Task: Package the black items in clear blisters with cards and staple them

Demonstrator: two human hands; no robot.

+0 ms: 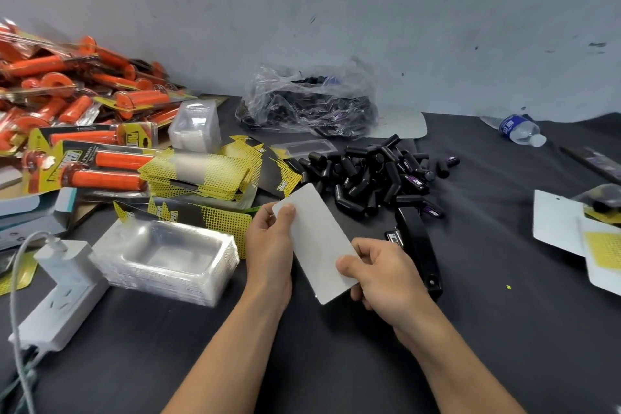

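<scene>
My left hand (268, 245) and right hand (383, 279) each pinch one card (316, 235), blank side up, over the table. The stapler (420, 255) lies just beside it, the blisters (168, 252) sit to the left, and the black items (376, 175) are piled beyond. A few packs (568, 228) on the right look done, so I judge most remain.

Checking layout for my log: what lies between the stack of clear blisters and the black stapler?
In the head view, both hands lie there: the left hand and right hand pinch a white card above the dark table.
</scene>
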